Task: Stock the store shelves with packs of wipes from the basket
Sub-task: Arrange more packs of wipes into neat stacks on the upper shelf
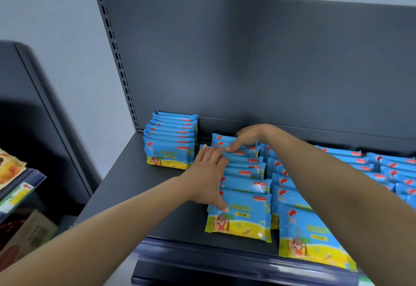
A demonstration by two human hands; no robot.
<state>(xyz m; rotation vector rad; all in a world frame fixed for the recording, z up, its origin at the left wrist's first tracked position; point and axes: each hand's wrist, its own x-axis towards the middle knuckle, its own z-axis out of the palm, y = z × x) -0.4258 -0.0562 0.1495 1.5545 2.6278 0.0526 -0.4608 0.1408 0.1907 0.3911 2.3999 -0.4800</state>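
Row of wipes packs [245, 173] stands mid-frame on the shelf [135, 184]. Left hand [207, 177] is spread flat along its left side, thumb on the front pack [245, 218]. Right hand [247, 136] has its fingers curled round the rear pack [219, 140].

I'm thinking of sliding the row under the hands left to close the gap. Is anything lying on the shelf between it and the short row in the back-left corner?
Nothing visible. Only bare shelf lies between the middle row, under the left hand and right hand, and the corner row.
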